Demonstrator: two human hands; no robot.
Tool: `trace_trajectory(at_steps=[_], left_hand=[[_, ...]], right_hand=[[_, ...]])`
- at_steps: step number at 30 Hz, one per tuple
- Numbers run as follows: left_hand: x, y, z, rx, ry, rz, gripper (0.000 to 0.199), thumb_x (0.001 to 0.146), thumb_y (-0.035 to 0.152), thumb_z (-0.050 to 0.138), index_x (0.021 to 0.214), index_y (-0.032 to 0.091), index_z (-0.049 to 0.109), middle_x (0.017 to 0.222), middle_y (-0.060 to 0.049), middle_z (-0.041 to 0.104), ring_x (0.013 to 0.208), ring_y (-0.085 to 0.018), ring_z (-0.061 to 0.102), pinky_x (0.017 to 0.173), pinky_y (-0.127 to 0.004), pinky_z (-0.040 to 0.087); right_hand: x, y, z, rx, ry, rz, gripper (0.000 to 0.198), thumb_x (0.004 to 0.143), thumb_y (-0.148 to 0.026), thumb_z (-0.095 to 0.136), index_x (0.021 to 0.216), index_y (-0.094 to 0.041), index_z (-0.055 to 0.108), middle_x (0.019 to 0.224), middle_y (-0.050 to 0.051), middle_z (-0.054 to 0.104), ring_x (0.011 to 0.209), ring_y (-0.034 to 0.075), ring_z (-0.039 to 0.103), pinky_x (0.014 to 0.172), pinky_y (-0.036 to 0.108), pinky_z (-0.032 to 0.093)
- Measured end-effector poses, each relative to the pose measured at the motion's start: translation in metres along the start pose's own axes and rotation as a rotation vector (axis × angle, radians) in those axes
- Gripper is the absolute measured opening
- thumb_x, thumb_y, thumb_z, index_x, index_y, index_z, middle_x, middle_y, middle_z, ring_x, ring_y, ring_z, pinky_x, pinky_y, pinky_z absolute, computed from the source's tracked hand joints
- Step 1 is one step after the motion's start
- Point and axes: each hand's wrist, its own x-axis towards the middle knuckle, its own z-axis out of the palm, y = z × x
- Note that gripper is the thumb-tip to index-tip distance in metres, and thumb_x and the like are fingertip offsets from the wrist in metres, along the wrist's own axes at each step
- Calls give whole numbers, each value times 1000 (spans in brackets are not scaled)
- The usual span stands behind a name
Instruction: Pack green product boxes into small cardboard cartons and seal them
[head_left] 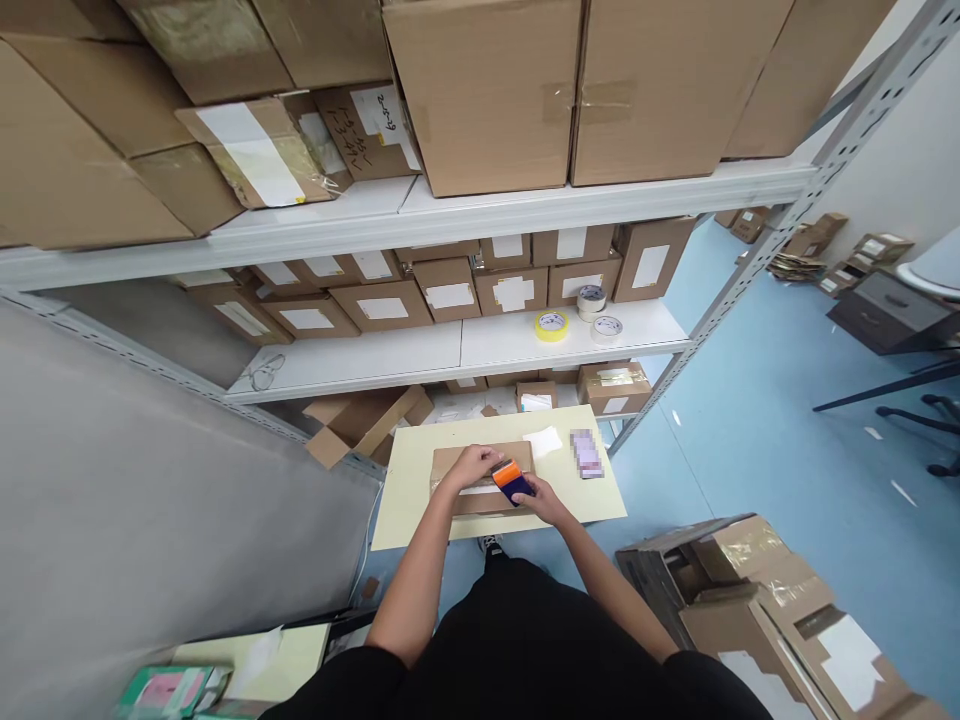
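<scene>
Both hands meet over a taped cardboard box [480,502] that lies on a pale yellow tabletop [405,505]. My right hand [544,500] is closed on the lower end of a small orange-and-dark-blue packet [511,482], held tilted above the box. At the packet's upper end are the bent fingers of my left hand [476,466], pinching its edge. What the packet contains does not show. A white sheet of paper [544,441] lies behind the box, and a blurred purple item [586,454] is at the table's right.
A metal shelf rack [480,205] full of cardboard boxes stands ahead. Its middle shelf holds a yellow tape roll [551,326] and white tape rolls [606,328]. An opened carton [367,420] sits left of the table. More cartons [780,600] stand on the floor at right.
</scene>
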Motion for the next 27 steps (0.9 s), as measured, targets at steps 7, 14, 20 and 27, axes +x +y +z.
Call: trace_trajectory(at_steps=[7,14,20,27], left_hand=[[0,2,2,-39,55,6,29,82,44,67,79,18,80,80,-5,78,74,-20,68,70,-30,50],[-16,7,6,119,358,9,26,88,35,60,77,20,78,85,-7,79,77,-21,68,74,-31,48],[-33,7,-16,75,518,-30,26,87,38,61,75,21,77,79,-5,77,73,-20,66,70,-29,46],[-58,-14,-48,8,662,-143,30,81,45,64,69,20,76,68,-2,73,68,-20,64,65,-28,45]], right_hand=[[0,-6,2,2,-1,17,51,76,-60,79,105,-21,66,96,3,69,93,25,64,88,37,50],[7,-30,-13,-114,-30,19,49,77,-61,78,102,-20,68,94,3,70,91,25,64,84,35,51],[11,-52,-34,-210,-81,17,48,76,-61,80,98,-19,71,93,3,69,88,24,64,82,34,49],[18,-76,-42,-312,-161,70,48,76,-63,78,94,-19,72,93,4,71,90,26,64,80,34,49]])
